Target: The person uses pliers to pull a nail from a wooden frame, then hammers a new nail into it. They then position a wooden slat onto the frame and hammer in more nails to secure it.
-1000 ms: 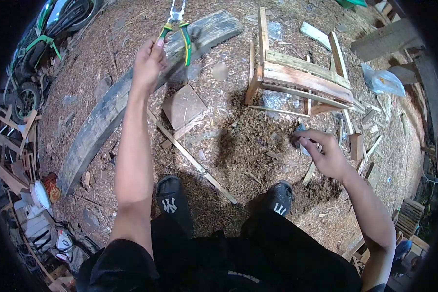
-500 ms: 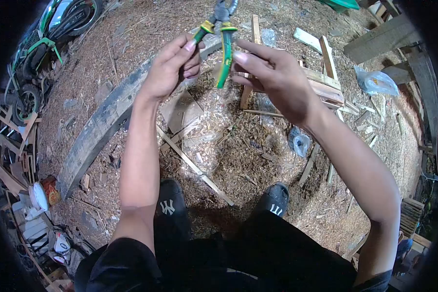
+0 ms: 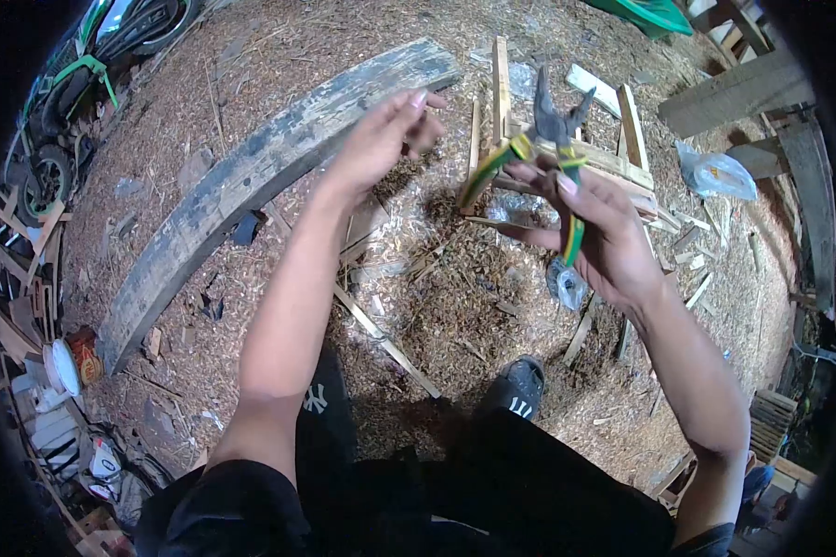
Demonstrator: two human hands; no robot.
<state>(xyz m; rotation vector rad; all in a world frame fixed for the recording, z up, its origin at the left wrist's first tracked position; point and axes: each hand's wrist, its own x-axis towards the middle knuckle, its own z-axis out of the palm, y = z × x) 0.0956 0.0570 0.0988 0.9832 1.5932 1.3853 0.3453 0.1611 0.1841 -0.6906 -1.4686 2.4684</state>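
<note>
Pliers (image 3: 569, 162) with green and yellow handles are in my right hand (image 3: 613, 227), their jaws apart and pointing up. My right thumb presses on one handle, and the other handle swings out to the left. My left hand (image 3: 388, 139) is raised over a long weathered wooden beam (image 3: 223, 195), its fingers curled in. Whether anything small sits between those fingers cannot be made out.
A small wooden frame (image 3: 631, 125) lies beyond my right hand. Plastic bags (image 3: 718, 174) and wood scraps are on the sawdust-covered ground. A motorcycle (image 3: 74, 84) stands at the upper left, and thick timbers (image 3: 734, 96) are at the upper right.
The pliers have moved right and down, from my left hand into my right. My left hand has let go of them and shifted right, and their jaws now show apart.
</note>
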